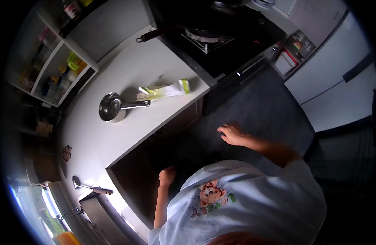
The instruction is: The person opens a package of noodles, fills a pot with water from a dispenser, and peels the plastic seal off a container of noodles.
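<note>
Near the front of the counter, my left hand [166,175] hangs low with its fingers curled in and nothing visible in them. My right hand [233,134] is held out over the dark floor, loosely bent, with fingers partly apart and nothing in it. Neither hand touches the counter things. A steel saucepan [111,107] stands on the white counter, its handle [135,104] pointing toward the stove. Beside it lies an opened white and green packet [167,90], with thin pale sticks like dry noodles poking out.
A dark pan [204,30] sits on the black gas stove [220,57], its handle reaching over the counter. A ladle [92,188] lies by the sink [102,216]. Shelves [61,69] with bottles stand at the left. White cabinets [339,81] are at the right.
</note>
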{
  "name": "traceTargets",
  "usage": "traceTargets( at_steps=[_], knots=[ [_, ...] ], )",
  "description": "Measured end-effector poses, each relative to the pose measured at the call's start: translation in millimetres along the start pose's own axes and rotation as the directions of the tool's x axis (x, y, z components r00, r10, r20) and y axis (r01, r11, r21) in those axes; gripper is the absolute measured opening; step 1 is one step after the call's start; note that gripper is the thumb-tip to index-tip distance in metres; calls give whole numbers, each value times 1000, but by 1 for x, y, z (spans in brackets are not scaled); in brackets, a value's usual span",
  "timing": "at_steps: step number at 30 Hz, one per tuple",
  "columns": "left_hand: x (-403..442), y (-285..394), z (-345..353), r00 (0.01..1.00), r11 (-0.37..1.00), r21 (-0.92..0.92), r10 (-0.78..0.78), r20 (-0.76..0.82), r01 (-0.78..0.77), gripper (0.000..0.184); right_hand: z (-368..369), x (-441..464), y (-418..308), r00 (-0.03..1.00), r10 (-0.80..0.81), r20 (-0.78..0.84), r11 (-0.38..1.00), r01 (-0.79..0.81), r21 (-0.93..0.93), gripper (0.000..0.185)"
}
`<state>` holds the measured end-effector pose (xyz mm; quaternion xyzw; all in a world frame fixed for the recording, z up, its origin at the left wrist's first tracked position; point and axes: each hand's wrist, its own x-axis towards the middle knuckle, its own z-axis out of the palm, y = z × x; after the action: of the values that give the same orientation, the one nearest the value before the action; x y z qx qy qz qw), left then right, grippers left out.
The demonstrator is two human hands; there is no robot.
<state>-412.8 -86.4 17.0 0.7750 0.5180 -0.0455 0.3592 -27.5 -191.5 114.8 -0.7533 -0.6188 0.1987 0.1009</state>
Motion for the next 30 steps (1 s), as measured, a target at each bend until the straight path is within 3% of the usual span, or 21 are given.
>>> traceTargets(
  at_steps=[3,5,8,11,14,17,23,26,29,30],
  knots=[
    [1,23,10,997,999,43,-31,68,28,31,35,-68,65,925,234,300,964,-260,48,30],
    [4,35,15,993,997,70,-31,112,23,31,82,-114,113,842,382,381,881,-456,125,34],
    [14,46,26,992,995,95,20,125,-32,31,104,-163,133,740,398,542,885,-465,-16,33],
    [20,64,25,993,992,96,71,97,-80,30,131,-192,143,708,390,589,854,-518,58,31],
    [26,76,26,991,985,110,130,30,-133,30,173,-206,168,752,170,637,924,-347,163,30],
    [27,77,27,992,988,88,129,15,-130,30,186,-201,177,756,119,643,934,-305,186,37],
    [29,59,28,994,986,168,-3,112,-16,30,155,-164,155,703,239,670,901,-418,117,28],
    [27,54,22,992,991,128,-53,111,38,30,181,-149,174,777,93,623,978,-190,90,27],
    [29,45,8,999,997,65,-36,-1,36,28,185,-133,192,706,128,697,978,-205,27,24],
    [31,43,4,999,999,45,-22,-48,25,28,183,-130,197,736,88,671,995,-91,-31,23]
  ],
)
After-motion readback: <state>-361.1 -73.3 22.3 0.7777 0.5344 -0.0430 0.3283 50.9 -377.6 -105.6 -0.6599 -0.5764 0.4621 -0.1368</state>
